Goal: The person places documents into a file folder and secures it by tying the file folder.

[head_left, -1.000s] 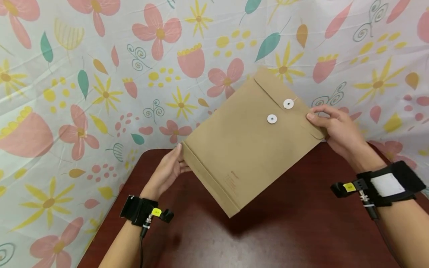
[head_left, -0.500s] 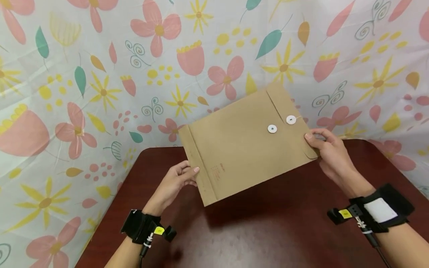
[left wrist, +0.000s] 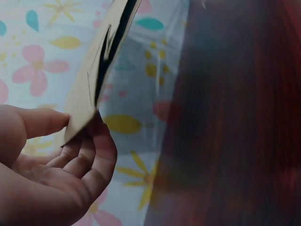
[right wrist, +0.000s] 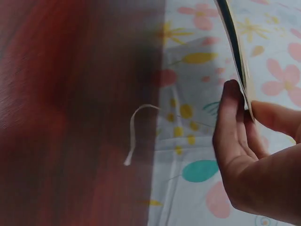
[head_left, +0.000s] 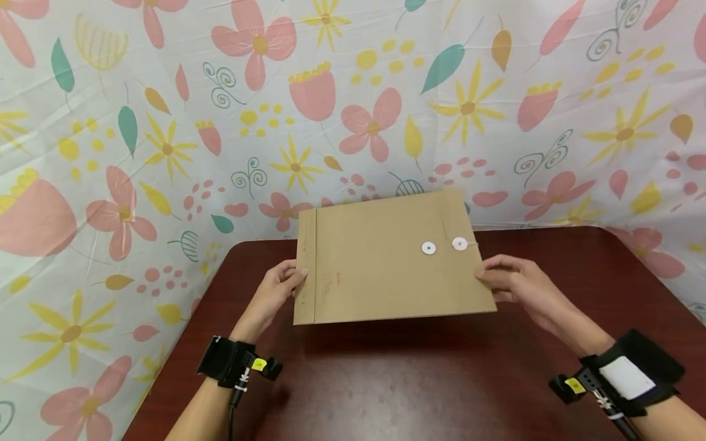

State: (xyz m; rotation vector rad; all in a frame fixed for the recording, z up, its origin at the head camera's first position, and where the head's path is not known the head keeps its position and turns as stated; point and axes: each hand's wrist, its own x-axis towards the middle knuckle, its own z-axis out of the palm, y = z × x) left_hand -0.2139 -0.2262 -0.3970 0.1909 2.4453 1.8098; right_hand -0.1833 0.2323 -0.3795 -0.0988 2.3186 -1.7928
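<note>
A brown paper document envelope [head_left: 380, 269] is held up over the table, its long sides nearly level in the head view. Two white button discs [head_left: 428, 248] sit near its right end, one of them on the flap. My left hand [head_left: 274, 291] pinches the folded left end between thumb and fingers; the left wrist view shows the envelope's side edge [left wrist: 89, 96] above that grip. At the right end, my right hand [head_left: 526, 291] pinches the edge, thumb in front and fingers behind. A loose white string [right wrist: 133, 132] dangles beside the right hand in the right wrist view.
A dark reddish-brown table [head_left: 419, 386] lies beneath the envelope. Behind it hangs a white cloth [head_left: 342, 165] printed with flowers and leaves. Black straps with small cameras [head_left: 234, 361] and cables are on both wrists.
The envelope has turned from a steep tilt to nearly level, its right end coming down. My right hand has dropped with it. My left hand has shifted its hold along the left end.
</note>
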